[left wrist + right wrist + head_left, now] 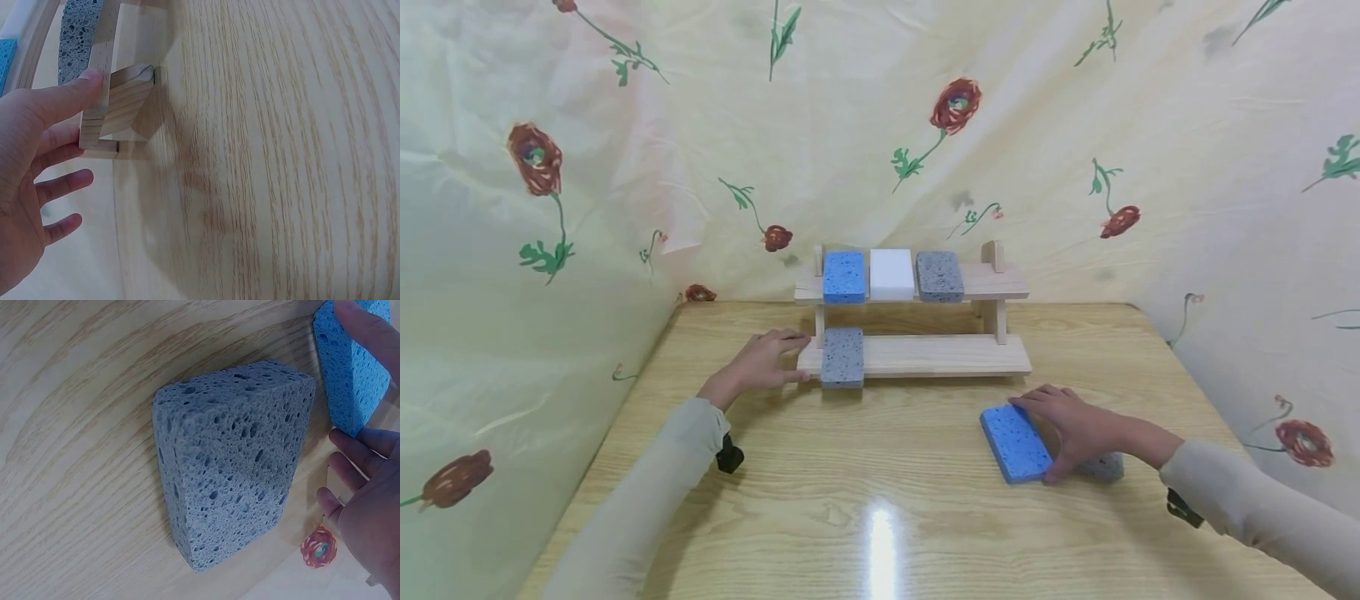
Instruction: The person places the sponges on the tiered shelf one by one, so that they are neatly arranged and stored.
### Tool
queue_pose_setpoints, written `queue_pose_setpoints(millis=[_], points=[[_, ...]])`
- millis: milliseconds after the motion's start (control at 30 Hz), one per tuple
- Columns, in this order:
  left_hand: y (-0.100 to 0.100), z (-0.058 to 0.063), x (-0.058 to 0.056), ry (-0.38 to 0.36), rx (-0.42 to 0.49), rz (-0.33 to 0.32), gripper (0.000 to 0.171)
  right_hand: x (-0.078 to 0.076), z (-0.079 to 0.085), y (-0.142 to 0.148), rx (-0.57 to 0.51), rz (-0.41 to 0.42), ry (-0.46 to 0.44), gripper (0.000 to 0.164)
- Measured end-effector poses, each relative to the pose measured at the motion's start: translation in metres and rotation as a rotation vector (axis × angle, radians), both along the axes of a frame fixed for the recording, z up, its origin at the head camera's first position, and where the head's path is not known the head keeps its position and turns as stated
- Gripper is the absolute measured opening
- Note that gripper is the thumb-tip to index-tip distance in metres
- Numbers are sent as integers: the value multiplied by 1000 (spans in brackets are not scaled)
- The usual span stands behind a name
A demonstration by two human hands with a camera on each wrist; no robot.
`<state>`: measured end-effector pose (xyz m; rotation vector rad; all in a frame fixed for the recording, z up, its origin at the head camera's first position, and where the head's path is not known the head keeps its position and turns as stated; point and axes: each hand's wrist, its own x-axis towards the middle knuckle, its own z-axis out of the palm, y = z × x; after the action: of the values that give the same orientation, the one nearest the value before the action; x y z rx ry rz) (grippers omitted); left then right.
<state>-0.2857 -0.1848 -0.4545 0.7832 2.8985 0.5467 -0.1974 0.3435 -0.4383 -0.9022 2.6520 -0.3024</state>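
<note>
1. Before me, the table [820, 475].
2. On its far side, the wooden rack [940, 355].
3. My left hand [766, 360] pinches the wooden rack's left end.
4. My right hand [1081, 425] grasps a blue sponge [1013, 443], near right.
5. Just right of that, a grey sponge [1107, 468].

Three grey sponges [939, 277] [842, 357] [1108, 467] and two blue sponges [844, 277] [1013, 442] were in view, plus one white block [891, 273]: four pieces at the centre of the frame, two at lower right. One rack [1000, 321], two shelves [996, 282] [940, 356] and two hands [765, 360] [1071, 425] showed.
</note>
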Motion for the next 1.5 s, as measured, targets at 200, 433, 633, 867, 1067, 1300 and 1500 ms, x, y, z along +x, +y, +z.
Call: queue_pose_setpoints(millis=[200, 433, 633, 867, 1067, 1300, 1500], points=[[0, 1, 0, -10, 7, 3, 74, -2, 1, -3, -14, -17, -20, 114], [-1, 0, 1, -1, 26, -11, 73, -4, -2, -6, -26, 2, 20, 111], [-1, 0, 0, -4, 18, -16, 74, -7, -4, -11, -40, 1, 8, 109], [-2, -2, -1, -20, 22, -6, 74, -9, -5, -16, -42, -6, 6, 107], [-1, -2, -1, -14, 28, -6, 73, -10, -5, -22, -71, 2, 29, 105], [-2, -2, 0, 0, 25, -19, 73, -17, -7, -25, -71, 23, 65, 106], [-3, -1, -1, 0, 27, -17, 73, -22, -5, -30, -94, 60, 107, 103]])
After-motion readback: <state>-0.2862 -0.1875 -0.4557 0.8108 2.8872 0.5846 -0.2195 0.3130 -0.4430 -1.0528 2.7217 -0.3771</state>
